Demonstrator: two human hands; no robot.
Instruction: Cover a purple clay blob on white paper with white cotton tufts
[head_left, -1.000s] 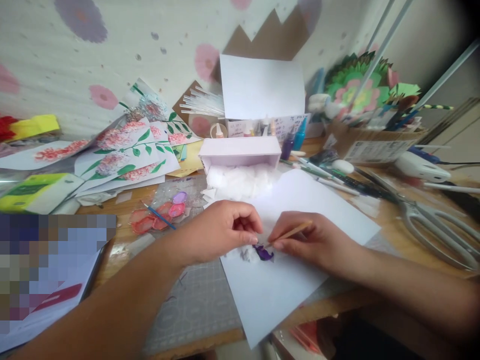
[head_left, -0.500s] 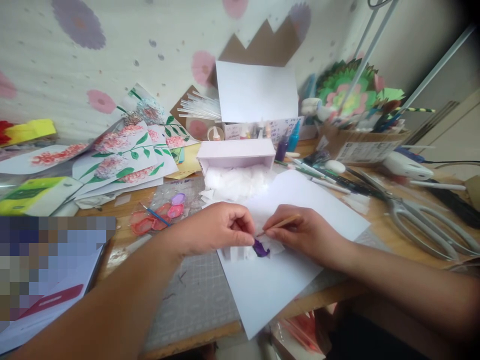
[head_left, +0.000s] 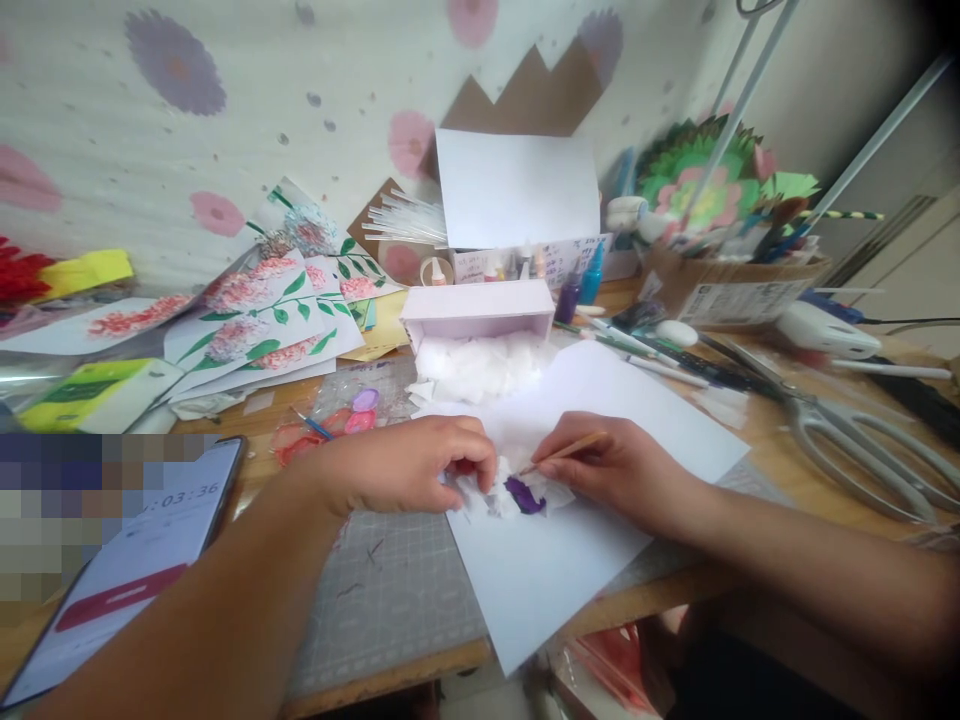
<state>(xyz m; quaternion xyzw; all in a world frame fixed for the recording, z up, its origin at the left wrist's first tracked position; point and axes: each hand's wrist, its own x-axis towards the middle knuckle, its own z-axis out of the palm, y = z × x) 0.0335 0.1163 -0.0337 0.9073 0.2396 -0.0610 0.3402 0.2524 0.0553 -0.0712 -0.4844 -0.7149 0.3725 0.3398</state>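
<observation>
Scrap (head_left: 526,496), purple, lies between grips: right hand (head_left: 616,478) pinching wooden stick (head_left: 571,447); left hand (head_left: 416,466) curled, hold unclear.

The small crumpled piece (head_left: 526,495) is deep purple, the slim stick (head_left: 576,448) tan. Plain white covers the paper sheet (head_left: 555,585); the mat (head_left: 397,610) is grey with a paler grid. The surface (head_left: 771,462) is honey-brown. Pink and purple flowers dot the white wall covering (head_left: 352,60). Painted sheets (head_left: 281,308) show coral-pink blooms and green leaves on white. One bottle (head_left: 568,297) is purple, another bottle (head_left: 592,276) bright blue.
</observation>
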